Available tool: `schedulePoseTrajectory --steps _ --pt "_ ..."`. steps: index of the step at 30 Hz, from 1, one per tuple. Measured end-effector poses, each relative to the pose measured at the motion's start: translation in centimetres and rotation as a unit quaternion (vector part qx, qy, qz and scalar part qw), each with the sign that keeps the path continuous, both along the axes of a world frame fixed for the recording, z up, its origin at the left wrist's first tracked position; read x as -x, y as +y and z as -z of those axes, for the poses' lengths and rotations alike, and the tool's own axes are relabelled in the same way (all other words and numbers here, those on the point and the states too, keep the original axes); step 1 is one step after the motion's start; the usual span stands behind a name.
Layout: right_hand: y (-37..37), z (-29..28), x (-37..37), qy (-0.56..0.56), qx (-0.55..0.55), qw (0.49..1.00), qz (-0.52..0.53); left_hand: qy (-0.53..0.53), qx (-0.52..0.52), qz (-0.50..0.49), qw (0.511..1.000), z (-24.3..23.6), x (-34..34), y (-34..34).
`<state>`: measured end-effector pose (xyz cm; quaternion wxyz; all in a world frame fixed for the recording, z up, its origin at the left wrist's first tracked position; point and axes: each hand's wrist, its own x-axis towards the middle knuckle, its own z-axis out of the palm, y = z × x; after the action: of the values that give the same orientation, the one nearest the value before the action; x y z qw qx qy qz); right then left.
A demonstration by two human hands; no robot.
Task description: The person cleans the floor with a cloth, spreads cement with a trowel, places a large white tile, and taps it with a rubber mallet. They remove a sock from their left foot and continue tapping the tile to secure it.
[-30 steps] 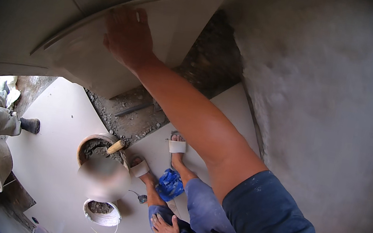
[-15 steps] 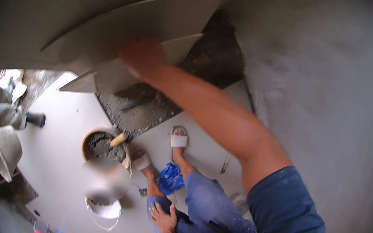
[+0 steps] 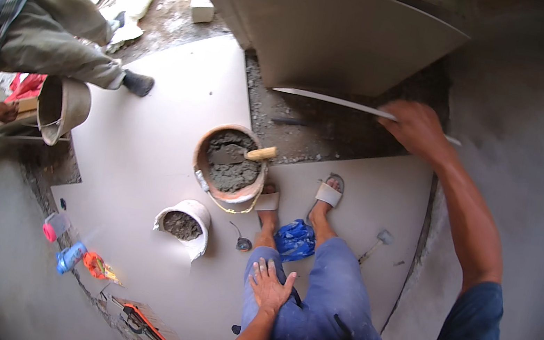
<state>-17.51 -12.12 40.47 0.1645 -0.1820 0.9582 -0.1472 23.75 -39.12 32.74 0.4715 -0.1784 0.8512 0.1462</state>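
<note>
My right hand (image 3: 413,129) is closed around a long, thin, pale tile strip (image 3: 335,100), seen nearly edge-on. It reaches left past the foot of a large tile (image 3: 354,41) leaning on the wall; a short end shows beyond my hand. Below it lies a dark gap of rough ground (image 3: 306,129) in the tiled floor. My left hand (image 3: 270,286) rests flat on my left thigh, fingers spread, holding nothing. In front of my feet stands a bucket of grey mortar (image 3: 231,181), with a wooden-handled trowel (image 3: 260,153) stuck in it.
A smaller white bucket (image 3: 200,219), a blue plastic bag (image 3: 295,240) and a mallet (image 3: 383,237) are around my legs. At the lower left lies an orange-and-black tool (image 3: 153,332). Another person (image 3: 60,33) stands at the far left, near a tilted bucket (image 3: 73,109).
The view has swung, bringing more of the left side into sight. My right hand has moved rightward with the tile strip, which now shows edge-on. My left hand stays on my thigh.
</note>
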Motion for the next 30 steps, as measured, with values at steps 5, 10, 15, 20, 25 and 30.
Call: schedulePoseTrajectory --steps 5,10,15,20,25,30 --pt "1.9 -7.6 -9.0 0.008 -0.010 0.997 0.078 0.043 -0.035 -0.022 0.998 -0.1 -0.1 -1.6" --pt "1.6 -17.9 -21.2 0.034 -0.013 0.979 0.202 0.163 -0.114 -0.083 0.977 0.0 0.5 -6.9" --pt "2.5 -24.5 -33.0 0.027 -0.018 0.953 0.301 0.181 -0.055 -0.164 0.968 -4.9 -3.8 -19.9" --pt "3.2 -24.4 -45.4 0.009 0.007 0.901 0.433 0.065 0.151 -0.214 0.963 -15.4 -14.6 -34.1" --pt "2.8 -21.5 -57.0 -0.023 0.048 0.855 0.517 0.063 0.160 -0.216 0.961 -19.2 -19.7 -35.9" --pt "2.0 -18.9 -69.1 -0.049 0.042 0.816 0.574 0.123 0.002 -0.127 0.984 -15.2 -13.7 -27.7"
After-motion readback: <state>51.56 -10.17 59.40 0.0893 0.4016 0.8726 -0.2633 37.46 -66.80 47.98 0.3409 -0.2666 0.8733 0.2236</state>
